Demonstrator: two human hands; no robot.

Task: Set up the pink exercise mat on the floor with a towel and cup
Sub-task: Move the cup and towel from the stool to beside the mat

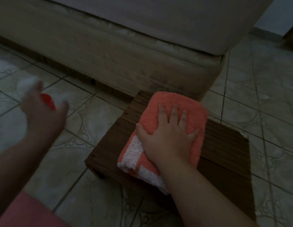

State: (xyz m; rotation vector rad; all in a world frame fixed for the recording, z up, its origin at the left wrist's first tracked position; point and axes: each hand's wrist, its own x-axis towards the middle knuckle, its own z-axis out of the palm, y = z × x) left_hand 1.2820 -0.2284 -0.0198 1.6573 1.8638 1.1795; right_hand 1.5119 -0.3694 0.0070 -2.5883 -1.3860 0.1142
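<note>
The pink exercise mat [26, 212] is showing only as a corner at the lower left edge of the view, lying on the tiled floor [96, 115] below the left forearm and well apart from the right hand. The towel [172, 104], coral with white bands and folded into a thick pad, is lying directly under the right hand [167, 138]. That hand is pressing down on it with the fingers [172, 112] spread and nearly straight, the thumb hooking over the towel's left edge. Beneath the towel, a low dark wooden table [224, 153] of grooved slats is carrying it, extending to the right of and behind the right hand. The left hand [42, 112] is reaching forward over the floor, heavily blurred. Just beyond its fingers, something red [48, 99], possibly the cup, is peeking out, with a white blurred shape [27, 82] just past the fingertips. The blur is making it impossible to tell whether this hand is gripping anything. Beyond both hands, a bed [142, 54] with a pale mattress is standing on the floor.
</note>
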